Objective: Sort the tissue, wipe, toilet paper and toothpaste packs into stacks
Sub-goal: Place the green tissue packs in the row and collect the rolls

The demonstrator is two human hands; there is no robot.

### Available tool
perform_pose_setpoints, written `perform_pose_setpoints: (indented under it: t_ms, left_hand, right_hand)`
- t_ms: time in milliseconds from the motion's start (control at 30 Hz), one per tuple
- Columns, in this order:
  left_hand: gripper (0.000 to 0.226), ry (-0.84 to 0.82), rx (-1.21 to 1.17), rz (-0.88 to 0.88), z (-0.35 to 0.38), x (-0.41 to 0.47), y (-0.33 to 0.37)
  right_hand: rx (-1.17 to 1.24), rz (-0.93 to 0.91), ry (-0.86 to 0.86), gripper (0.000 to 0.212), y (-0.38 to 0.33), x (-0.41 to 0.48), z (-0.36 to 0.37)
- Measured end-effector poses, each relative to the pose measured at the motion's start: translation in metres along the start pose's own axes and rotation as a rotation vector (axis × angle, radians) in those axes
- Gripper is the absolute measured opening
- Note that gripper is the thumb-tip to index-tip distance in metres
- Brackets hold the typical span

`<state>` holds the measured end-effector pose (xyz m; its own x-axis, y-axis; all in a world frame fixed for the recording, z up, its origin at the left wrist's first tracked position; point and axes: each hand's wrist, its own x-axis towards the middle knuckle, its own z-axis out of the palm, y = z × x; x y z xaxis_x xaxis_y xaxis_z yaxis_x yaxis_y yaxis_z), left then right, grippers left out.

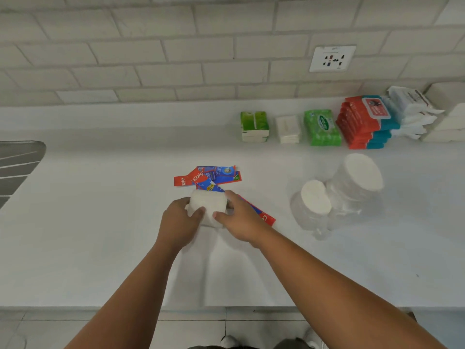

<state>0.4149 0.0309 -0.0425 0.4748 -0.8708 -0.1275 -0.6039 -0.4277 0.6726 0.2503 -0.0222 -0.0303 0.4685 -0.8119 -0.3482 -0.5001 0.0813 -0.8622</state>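
Note:
A white toilet paper roll point(208, 205) sits at the counter's middle, held between my left hand point(180, 224) and my right hand point(239, 217). Behind it lie several red and blue toothpaste boxes point(208, 175); one more toothpaste box point(264, 216) pokes out under my right hand. To the right stand two wrapped toilet paper packs, a small one point(313, 205) and a large one point(357, 182). Along the back wall stand a green tissue pack stack point(254, 125), white tissue packs point(288, 128), a green wipe pack point(322, 127), a red and blue wipe stack point(364, 122) and white packs point(412, 109).
A metal sink drainboard point(17, 165) lies at the left edge. A wall socket point(332, 58) is set in the white brick wall. More white packs point(448, 117) stand at the far right. The white counter's front edge point(226, 307) runs below my forearms.

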Motion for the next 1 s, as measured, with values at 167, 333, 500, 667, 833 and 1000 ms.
perform_pose_setpoints:
  t_ms: [167, 333, 500, 667, 833, 1000]
  left_hand:
    - [0.040, 0.099, -0.141, 0.133, -0.006, -0.012, 0.020]
    - [0.061, -0.022, -0.305, 0.370, -0.016, -0.034, 0.064]
    - [0.096, -0.167, -0.168, 0.542, -0.017, -0.034, 0.091]
    - [0.106, -0.286, -0.220, 0.555, -0.004, -0.034, 0.116]
    - [0.086, -0.224, -0.398, 0.579, 0.016, -0.044, 0.161]
    - [0.085, -0.239, -0.424, 0.597, 0.040, -0.043, 0.192]
  right_hand:
    - [0.495, 0.091, 0.038, 0.057, -0.015, -0.006, -0.006]
    - [0.590, 0.024, -0.010, 0.043, -0.029, -0.020, -0.031]
    - [0.566, -0.036, 0.061, 0.036, -0.035, -0.037, -0.063]
    - [0.488, -0.059, 0.072, 0.042, -0.035, -0.061, -0.094]
    - [0.361, -0.124, 0.117, 0.055, -0.036, -0.087, -0.138]
    - [0.181, -0.189, 0.276, 0.067, -0.046, -0.120, -0.193]
